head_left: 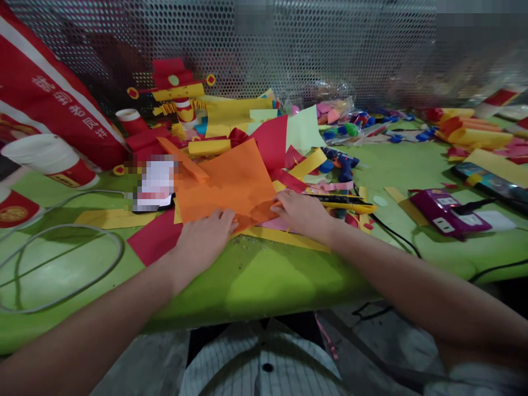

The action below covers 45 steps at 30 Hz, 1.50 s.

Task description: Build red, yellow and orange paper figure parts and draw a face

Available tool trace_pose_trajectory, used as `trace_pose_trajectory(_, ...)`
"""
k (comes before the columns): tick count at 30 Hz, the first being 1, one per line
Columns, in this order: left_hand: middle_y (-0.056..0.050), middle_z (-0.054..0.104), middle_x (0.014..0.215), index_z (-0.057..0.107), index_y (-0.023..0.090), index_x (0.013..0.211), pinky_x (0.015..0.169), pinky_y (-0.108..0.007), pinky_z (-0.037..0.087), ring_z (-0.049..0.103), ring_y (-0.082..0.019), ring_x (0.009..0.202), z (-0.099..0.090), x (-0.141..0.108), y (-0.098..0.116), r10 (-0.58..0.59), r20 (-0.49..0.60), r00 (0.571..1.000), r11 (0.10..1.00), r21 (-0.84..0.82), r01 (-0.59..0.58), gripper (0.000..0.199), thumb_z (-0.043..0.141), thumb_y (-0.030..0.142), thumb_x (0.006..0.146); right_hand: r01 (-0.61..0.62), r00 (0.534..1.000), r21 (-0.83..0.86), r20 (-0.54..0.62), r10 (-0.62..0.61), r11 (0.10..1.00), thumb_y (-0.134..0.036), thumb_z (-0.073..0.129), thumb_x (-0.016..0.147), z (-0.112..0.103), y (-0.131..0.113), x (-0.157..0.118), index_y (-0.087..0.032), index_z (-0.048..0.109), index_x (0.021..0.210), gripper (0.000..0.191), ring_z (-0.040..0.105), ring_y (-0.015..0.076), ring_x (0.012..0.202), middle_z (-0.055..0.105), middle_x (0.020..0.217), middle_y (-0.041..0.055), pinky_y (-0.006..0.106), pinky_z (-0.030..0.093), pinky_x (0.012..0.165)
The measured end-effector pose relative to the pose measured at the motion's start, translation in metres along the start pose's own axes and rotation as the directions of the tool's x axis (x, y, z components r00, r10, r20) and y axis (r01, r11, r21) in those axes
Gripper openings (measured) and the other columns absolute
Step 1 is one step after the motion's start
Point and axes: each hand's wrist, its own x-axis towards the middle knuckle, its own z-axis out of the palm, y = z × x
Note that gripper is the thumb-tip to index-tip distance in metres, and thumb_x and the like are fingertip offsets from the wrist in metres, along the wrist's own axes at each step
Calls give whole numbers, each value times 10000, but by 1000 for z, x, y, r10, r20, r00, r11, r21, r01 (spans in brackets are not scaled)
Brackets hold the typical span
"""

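Note:
A large orange paper sheet (226, 179) lies across other coloured papers at the middle of the green table. My left hand (208, 234) is at the sheet's lower left edge, its fingers curled onto the paper. At the lower right edge, my right hand (303, 214) pinches the orange paper with its fingers closed. A narrow orange strip (185, 161) rests over the sheet's upper left part. Red paper (159, 236) shows beneath my left forearm and hand. Just right of my right hand lies a yellow and black cutter (350, 206).
A phone (154, 184), paper cups (53, 159) and a white cable (119, 250) are on the left. Behind stands a red and yellow paper hat model (177, 88). On the right are a blue glue gun (344, 162) and a purple power socket (449, 212).

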Motion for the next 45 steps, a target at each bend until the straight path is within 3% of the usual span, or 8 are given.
trace_pose_trajectory(7,-104,591,1067,545,255,1170,672,-338,451,571,-242,914,-2,0,5,249,-148,957,966,108,-234,382,403,92,855,139,972,-137,-170,-162,981,-186,438,876,-2,-4,-8,-129,579,1031,217,584,273,964,571,1158,176,360,488,682)
trace_pose_trajectory(14,-106,612,1050,616,126,1015,679,-347,448,562,-236,880,-5,1,12,332,-111,937,941,114,-320,280,401,63,848,600,766,-139,-184,-616,788,-189,378,910,1,-14,-17,-92,589,1122,315,553,212,1112,615,1181,137,378,424,967)
trace_pose_trajectory(21,-127,604,1100,525,130,1193,681,-360,472,571,-259,906,-2,-3,8,242,-112,964,970,62,-236,389,362,56,848,613,765,-68,-198,-613,787,-269,352,928,8,-10,-17,-74,564,1176,380,559,207,1120,602,1204,144,381,445,961)
trace_pose_trajectory(25,-120,627,1021,504,143,1213,652,-343,474,593,-256,871,-5,-7,1,103,-96,990,995,2,-104,351,366,225,901,506,816,-22,-311,-487,862,-283,401,912,3,-5,-15,-95,583,1152,354,533,239,1141,595,1212,143,409,438,949)
trace_pose_trajectory(29,-78,648,994,571,188,1102,739,-339,478,597,-229,905,-14,-4,-19,103,-126,987,979,-165,-124,305,426,343,883,451,850,13,-309,-425,892,-272,482,876,-1,-3,-15,-106,599,1121,319,592,240,979,669,1027,134,399,466,851)
trace_pose_trajectory(34,-47,660,958,582,205,1010,759,-317,490,615,-196,858,-24,22,-64,-349,-216,912,884,-400,243,308,357,376,888,415,829,-141,-349,-437,899,-128,493,832,-3,-5,-21,-194,680,901,211,588,196,775,682,819,68,327,439,709)
trace_pose_trajectory(39,-69,507,1298,485,162,1222,1021,-423,344,415,-277,1233,-14,49,-83,-166,-286,944,982,-136,132,413,382,147,822,542,773,-169,-282,-568,823,-363,464,884,-5,-7,-25,-175,680,945,292,593,198,827,690,960,83,332,429,731)
trace_pose_trajectory(45,-154,485,1340,465,56,1258,1016,-374,368,457,-246,1231,-1,62,-84,-30,-112,993,997,-73,22,474,372,101,795,608,749,-127,-236,-619,784,-313,424,905,-3,-4,-25,-134,647,1063,326,604,206,906,676,1070,88,343,462,787)
